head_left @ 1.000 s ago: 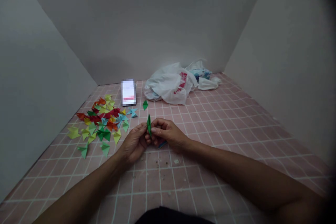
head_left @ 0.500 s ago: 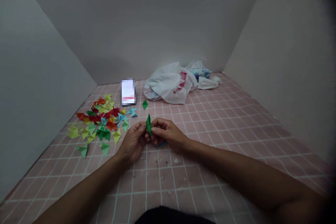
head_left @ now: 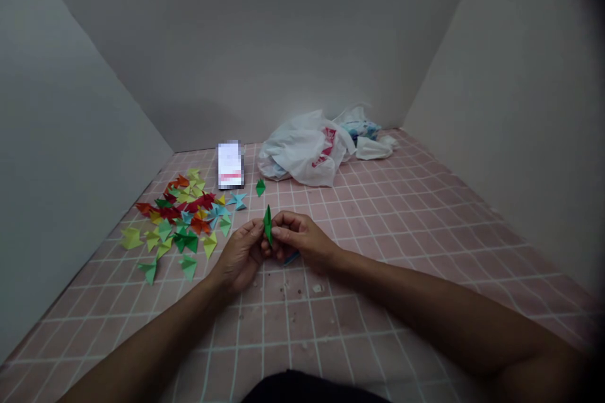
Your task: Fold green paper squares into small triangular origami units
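A narrow green folded paper [head_left: 268, 225] stands upright between my two hands, its pointed tip above the fingers. My left hand [head_left: 243, 250] pinches its left side between thumb and fingers. From the other side, my right hand [head_left: 301, 237] pinches it too, thumb across the front. Something blue and flat [head_left: 292, 258] shows in part under my right hand; the rest is hidden. Just beyond my hands lies a small green folded paper piece [head_left: 260, 187]. To the left spreads a pile of folded paper cranes [head_left: 185, 240] in red, orange, yellow, green and blue.
A phone with a lit, blurred screen [head_left: 230, 165] stands behind the cranes. White plastic bag [head_left: 302, 148] and a blue-and-white packet [head_left: 363, 130] lie by the back wall. Pale scraps [head_left: 318, 288] dot the pink checked cloth [head_left: 401, 220]. Walls rise left, right and behind.
Both hands stay in place with the green paper between them. The paper looks slightly narrower, turned a little more edge-on.
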`<state>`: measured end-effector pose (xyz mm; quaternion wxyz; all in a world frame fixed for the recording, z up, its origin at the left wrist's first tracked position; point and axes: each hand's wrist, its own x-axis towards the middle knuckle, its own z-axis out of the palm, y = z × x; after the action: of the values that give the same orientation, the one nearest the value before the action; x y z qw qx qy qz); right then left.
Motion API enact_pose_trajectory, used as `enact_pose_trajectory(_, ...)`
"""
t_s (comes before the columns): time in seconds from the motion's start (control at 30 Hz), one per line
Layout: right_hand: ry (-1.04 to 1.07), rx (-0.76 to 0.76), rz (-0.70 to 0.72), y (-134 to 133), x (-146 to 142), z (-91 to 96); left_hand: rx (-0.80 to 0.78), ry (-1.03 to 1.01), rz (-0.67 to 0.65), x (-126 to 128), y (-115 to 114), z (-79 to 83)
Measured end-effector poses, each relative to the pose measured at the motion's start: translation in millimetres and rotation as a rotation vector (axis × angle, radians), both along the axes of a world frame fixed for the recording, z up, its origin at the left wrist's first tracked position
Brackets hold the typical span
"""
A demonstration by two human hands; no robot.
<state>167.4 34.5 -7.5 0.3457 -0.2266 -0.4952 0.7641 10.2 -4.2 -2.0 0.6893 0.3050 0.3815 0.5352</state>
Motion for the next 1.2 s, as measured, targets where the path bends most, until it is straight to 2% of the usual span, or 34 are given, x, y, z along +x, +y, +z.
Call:
enact_pose_trajectory(0.17,-0.007,0.007,0.000,0.8,0.2,-0.5,0.001,-0.002,-0.020,0.7,0.1,0.0)
enact_pose_trajectory(0.33,-0.068,0.043,-0.035,1.0,0.2,-0.3,-0.001,0.056,0.085,1.9,0.0,2.1)
enact_pose_trajectory(0.5,-0.165,0.158,-0.124,-1.0,-1.7,0.3,0.127,0.299,0.225,0.1,-2.0,0.6)
enact_pose_trajectory(0.67,-0.232,0.283,-0.196,-2.5,-2.6,-1.8,0.237,0.540,0.180,-2.1,-5.2,-0.4)
enact_pose_trajectory(0.73,-0.288,0.379,-0.239,-3.1,-1.8,-2.0,0.263,0.573,0.163,-2.0,-6.2,-0.4)
enact_pose_trajectory(0.83,-0.383,0.621,-0.313,-5.0,-0.6,-1.0,0.337,0.615,0.215,-1.4,-7.2,-0.6)
enact_pose_trajectory(0.93,-0.435,0.829,-0.386,-7.6,0.0,-0.2,0.516,0.788,0.284,-1.2,-8.8,1.1)
enact_pose_trajectory(1.03,-0.482,0.968,-0.454,-8.8,0.7,-0.9,0.683,0.954,0.281,-0.5,-11.9,5.3)
enact_pose_trajectory(1.2,-0.554,1.180,-0.537,-8.2,2.8,-3.0,0.688,0.917,0.214,3.7,-17.6,8.3)
